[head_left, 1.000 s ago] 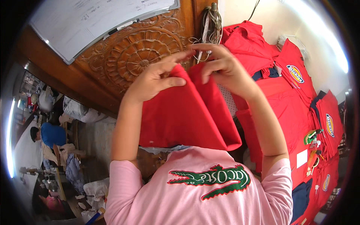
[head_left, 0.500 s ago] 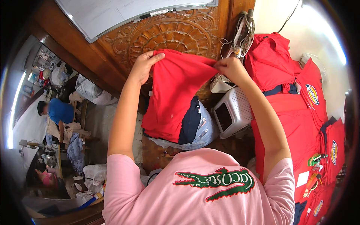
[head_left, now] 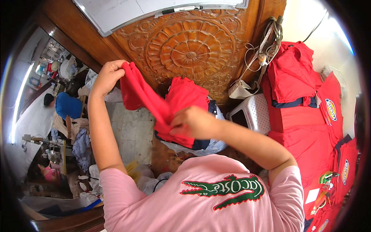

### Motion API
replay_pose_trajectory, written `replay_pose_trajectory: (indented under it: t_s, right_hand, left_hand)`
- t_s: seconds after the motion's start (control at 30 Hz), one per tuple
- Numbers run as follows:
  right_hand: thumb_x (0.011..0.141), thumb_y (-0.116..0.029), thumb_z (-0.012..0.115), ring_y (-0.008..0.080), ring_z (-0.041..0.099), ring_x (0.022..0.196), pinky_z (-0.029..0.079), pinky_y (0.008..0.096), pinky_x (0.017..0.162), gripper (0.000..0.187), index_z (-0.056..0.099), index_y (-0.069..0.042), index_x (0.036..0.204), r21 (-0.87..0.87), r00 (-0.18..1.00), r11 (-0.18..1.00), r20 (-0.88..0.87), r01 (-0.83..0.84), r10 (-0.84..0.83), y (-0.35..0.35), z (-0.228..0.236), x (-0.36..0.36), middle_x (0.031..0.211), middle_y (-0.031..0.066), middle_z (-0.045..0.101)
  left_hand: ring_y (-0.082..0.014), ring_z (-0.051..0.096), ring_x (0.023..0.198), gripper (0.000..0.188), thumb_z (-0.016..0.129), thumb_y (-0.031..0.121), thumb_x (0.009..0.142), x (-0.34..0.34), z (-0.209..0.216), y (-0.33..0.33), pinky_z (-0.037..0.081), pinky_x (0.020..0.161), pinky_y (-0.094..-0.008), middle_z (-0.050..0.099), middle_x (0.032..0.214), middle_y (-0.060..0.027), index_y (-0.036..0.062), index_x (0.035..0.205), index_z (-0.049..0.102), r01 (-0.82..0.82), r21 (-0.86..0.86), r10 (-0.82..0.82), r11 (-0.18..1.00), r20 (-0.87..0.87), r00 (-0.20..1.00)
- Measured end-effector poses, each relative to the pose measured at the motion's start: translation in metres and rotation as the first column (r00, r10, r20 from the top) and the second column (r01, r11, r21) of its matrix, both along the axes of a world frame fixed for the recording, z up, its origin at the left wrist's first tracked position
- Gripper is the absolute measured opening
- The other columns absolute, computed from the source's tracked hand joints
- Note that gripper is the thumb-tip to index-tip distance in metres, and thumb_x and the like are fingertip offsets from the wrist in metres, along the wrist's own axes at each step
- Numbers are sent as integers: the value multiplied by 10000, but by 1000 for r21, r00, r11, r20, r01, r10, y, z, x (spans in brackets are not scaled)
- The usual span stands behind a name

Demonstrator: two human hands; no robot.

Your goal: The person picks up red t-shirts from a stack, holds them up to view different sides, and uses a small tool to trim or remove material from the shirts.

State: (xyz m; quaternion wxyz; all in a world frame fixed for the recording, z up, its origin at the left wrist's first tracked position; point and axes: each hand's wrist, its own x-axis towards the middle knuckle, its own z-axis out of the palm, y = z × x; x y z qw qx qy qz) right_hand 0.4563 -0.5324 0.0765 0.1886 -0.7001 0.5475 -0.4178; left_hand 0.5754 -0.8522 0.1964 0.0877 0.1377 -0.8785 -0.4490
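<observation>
A red garment (head_left: 138, 91) is stretched on a slant between my two hands; its exact kind does not show. My left hand (head_left: 110, 75), higher and to the left, pinches its upper end. Lower down, in front of the pile, my right hand (head_left: 196, 121) is closed on the other end, slightly blurred. Behind the right hand rises a pile of folded red garments (head_left: 187, 92). Dark navy cloth (head_left: 201, 144) shows at the pile's right and lower side, with a clear plastic bag (head_left: 219, 144) around its base.
A white plastic stool (head_left: 256, 113) stands right of the pile. Further right, red garments (head_left: 299, 143) lie in a long stack with small tools on it. Ahead is a carved wooden door (head_left: 191, 54) with a whiteboard (head_left: 154, 8). At far left, a person in blue (head_left: 67, 105) bends over cloth.
Both hands have moved the red garment off the pile to the left. My left hand went left, and my right hand came down and inward. The view has shifted slightly.
</observation>
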Motion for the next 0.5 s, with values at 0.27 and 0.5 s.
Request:
replay_pose_trajectory:
  t_s: [0.27, 0.5]
  right_hand:
    - [916, -170, 767, 410, 643, 1080, 536, 460, 923, 418, 639, 52, 1246, 1, 945, 999, 326, 35, -34, -88, -34, 65, 1182, 252, 633]
    - [850, -263, 859, 321, 454, 1391, 506, 418, 1022, 1001, 263, 44, 1594, 87, 820, 993, 561, 78, -114, -133, -35, 72, 1489, 228, 407]
  left_hand:
    - [-393, 641, 1002, 147, 543, 11, 832, -101, 13, 6, 497, 952, -452, 685, 976, -225, -58, 913, 643, 170, -746, -101, 644, 137, 985]
    - [-321, 663, 1043, 119, 556, -30, 832, -165, 19, 56, 427, 1123, -446, 704, 971, -153, -33, 874, 668, 210, -911, -489, 354, 11, 872]
